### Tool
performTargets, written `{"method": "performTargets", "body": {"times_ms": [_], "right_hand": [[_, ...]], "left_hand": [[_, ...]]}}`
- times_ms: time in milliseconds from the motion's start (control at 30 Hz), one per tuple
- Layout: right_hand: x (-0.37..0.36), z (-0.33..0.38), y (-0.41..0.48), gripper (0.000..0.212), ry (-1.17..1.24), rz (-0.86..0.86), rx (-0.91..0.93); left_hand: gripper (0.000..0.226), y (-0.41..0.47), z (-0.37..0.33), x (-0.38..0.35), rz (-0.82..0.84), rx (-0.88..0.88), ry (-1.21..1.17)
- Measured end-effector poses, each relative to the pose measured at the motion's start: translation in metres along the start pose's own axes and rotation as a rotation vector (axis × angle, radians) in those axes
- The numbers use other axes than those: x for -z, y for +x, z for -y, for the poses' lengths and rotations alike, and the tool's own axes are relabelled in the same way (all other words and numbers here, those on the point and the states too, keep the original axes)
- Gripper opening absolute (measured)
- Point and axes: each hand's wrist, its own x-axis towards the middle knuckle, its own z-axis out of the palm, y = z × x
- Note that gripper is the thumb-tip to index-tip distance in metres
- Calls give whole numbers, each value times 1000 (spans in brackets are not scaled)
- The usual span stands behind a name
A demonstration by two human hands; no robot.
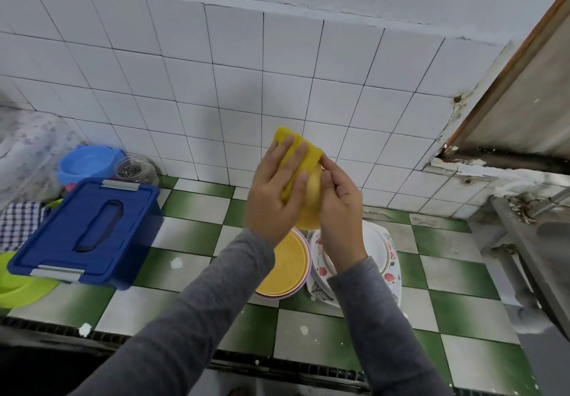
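- Sponge, bright yellow and flat, bends over the upper edge of a yellow bowl. Both are held in the air just right of the view's centre, in front of the white wall tiles.
- The yellow bowl is smooth and plain, turned on its side, and mostly hidden between the two hands.
- The left hand shows its back to the camera. Its fingers lie spread and slightly curled over the sponge, grasping it and pressing it onto the bowl.
- The right hand grips the bowl from the 3 o'clock side. Its fingers are curled round the edge and its fingertips meet the sponge's end.
- Both forearms, in grey sleeves, rise from 6 o'clock.
- At 6 o'clock below the bowl, on green-and-white checked tiles, sits a stack topped by a yellow plate. Just beside it at 3 o'clock are floral plates.
- A blue lidded storage box stands well apart at 9 o'clock.
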Motion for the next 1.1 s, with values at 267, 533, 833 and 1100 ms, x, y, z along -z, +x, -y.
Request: {"method": "performTargets", "body": {"times_ms": [267,533,833,1100], "right_hand": [[9,15,7,32,-25,98,49],[21,29,22,28,366,54,-73],[-1,23,23,28,894,-160,-295],[-27,38,13,28,782,-159,-194]], "left_hand": [[36,17,4,20,9,314,-255],[48,29,6,28,-47,626,-566],[45,14,-7,1,-324,268,-335],[49,18,15,-1,-26,-289,112]]}}
